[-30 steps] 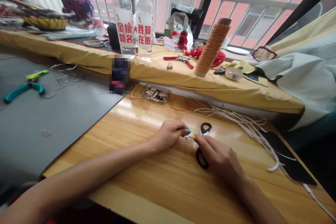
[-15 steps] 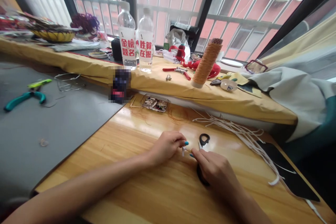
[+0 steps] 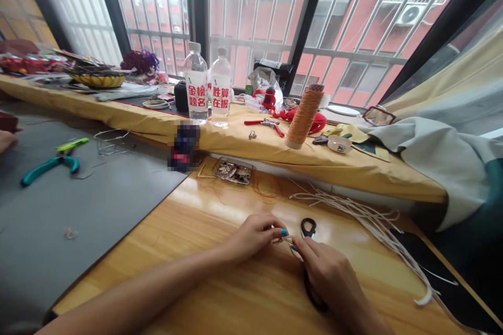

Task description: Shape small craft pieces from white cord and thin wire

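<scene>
Both my hands rest on the wooden table (image 3: 204,220), fingertips meeting. My left hand (image 3: 255,236) is closed in a pinch on a small piece with thin orange thread (image 3: 283,241). My right hand (image 3: 328,275) pinches the same small piece from the other side. Black-handled scissors (image 3: 308,227) lie on the table partly under my right hand, one loop showing beyond my fingers. What exactly the small piece is stays too tiny to tell.
A clear tray of beads (image 3: 233,171) and white cords (image 3: 361,214) lie ahead. On the yellow-covered ledge (image 3: 275,154) stand two water bottles (image 3: 196,89), an orange thread cone (image 3: 303,116) and red pliers (image 3: 267,124). Teal pliers (image 3: 49,166) lie on the grey mat (image 3: 78,204). Another person's hand (image 3: 6,140) shows far left.
The view has tilted up, so my hands sit lower in the frame. My right hand now covers more of the scissors. Both pinches stay together.
</scene>
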